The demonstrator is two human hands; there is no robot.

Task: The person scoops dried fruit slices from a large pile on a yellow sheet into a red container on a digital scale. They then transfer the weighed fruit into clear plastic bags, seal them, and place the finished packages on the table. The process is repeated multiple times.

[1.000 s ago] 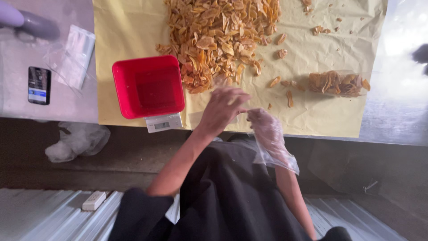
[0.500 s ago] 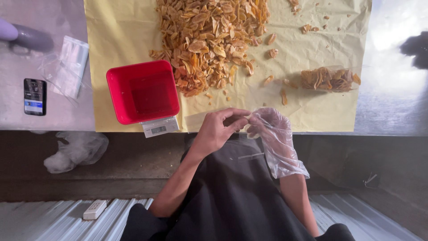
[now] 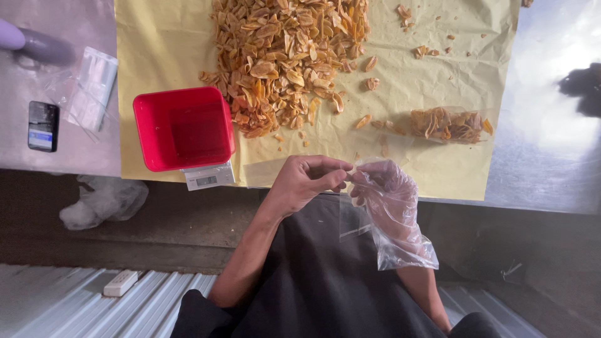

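Your bare left hand point(image 3: 307, 183) is pinching the rim of a thin, crinkly clear bag point(image 3: 354, 216), with your loosely gloved right hand point(image 3: 385, 188) gripping it too, just below the yellow paper point(image 3: 163, 44) bearing crisp golden chips point(image 3: 288, 56) and a square red tub point(image 3: 183, 128).

Small snack-packing workshop: chip pile point(image 3: 288, 62) on yellow paper point(image 3: 163, 44), scale point(image 3: 208, 178), steel table point(image 3: 544, 163).

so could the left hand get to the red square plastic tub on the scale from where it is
Probably yes: the left hand is bare, close to the red square plastic tub, and nothing lies between them. It is pinching the clear plastic bag, though.
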